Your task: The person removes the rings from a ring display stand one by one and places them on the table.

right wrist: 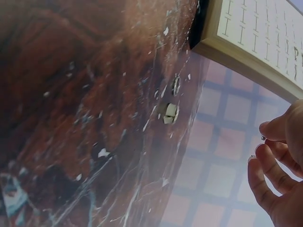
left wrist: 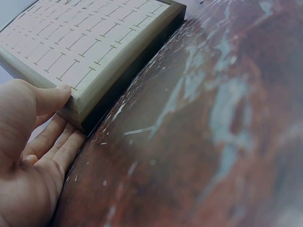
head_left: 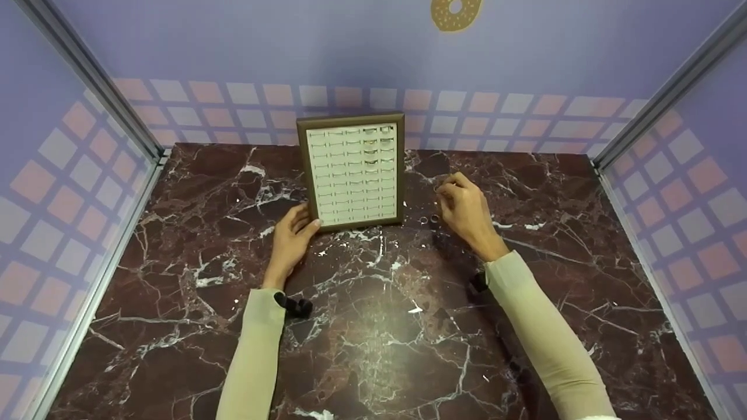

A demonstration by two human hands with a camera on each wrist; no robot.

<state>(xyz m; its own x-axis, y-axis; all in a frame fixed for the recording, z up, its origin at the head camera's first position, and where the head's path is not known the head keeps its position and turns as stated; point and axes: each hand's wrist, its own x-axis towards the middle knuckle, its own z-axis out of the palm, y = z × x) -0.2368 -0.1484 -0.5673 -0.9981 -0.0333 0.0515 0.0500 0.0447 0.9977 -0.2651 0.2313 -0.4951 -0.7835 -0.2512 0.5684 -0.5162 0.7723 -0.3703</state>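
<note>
A ring display board [head_left: 400,181] with a wooden frame and white slotted face leans upright at the back of the table. Several rings [head_left: 370,152] sit in its upper right slots; the lower slots show only slits. My left hand [head_left: 290,240] grips the board's lower left corner, thumb on the front and fingers behind. To the right of the board, my right hand [head_left: 465,207] pinches a small ring [right wrist: 263,137] between thumb and index finger, mostly hidden by the fingertips. Two loose rings, one plain [right wrist: 176,86] and one with a wide pale top [right wrist: 170,113], are on the table near that hand.
The tabletop [head_left: 373,326] is dark red marble pattern with white veins. A purple back wall [head_left: 233,46] with pink and white squares stands close behind the board, and side panels [head_left: 700,192] close off both sides.
</note>
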